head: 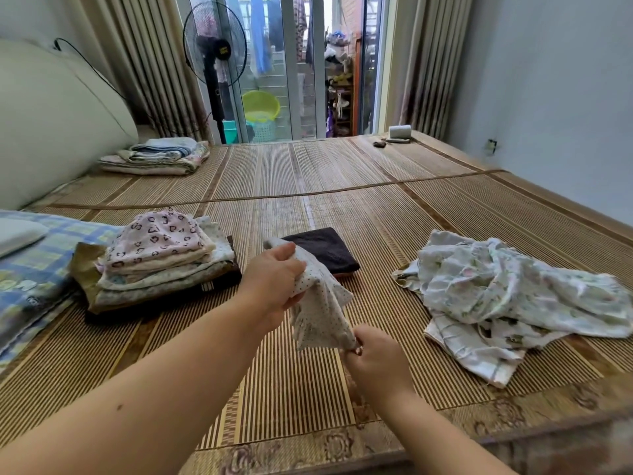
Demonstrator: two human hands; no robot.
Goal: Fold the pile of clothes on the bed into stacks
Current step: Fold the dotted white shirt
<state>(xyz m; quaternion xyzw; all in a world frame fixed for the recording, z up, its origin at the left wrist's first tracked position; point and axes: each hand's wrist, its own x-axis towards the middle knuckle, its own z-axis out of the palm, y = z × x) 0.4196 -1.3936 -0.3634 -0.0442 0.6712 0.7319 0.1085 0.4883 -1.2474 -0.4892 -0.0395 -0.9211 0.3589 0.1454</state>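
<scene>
A black standing fan (pixel 215 46) stands before the sliding glass door (pixel 298 80), with beige curtains (pixel 154 63) drawn to either side. Beyond the glass, laundry (pixel 258 29) hangs over a green basin (pixel 261 106) that sits on a teal basket (pixel 263 130), and a shoe rack (pixel 342 104) stands to the right. A padded cream headboard (pixel 58 118) runs along the left, a black cable (pixel 89 66) trailing over it. A blue plaid blanket (pixel 41 269) lies below it with a white pillow (pixel 17 234) on top. At the far corner of the bamboo mat (pixel 342 166) rests a white roll (pixel 399 132), with a small dark object (pixel 379 144) just beside it. A socket (pixel 492 145) sits low on the right wall
</scene>
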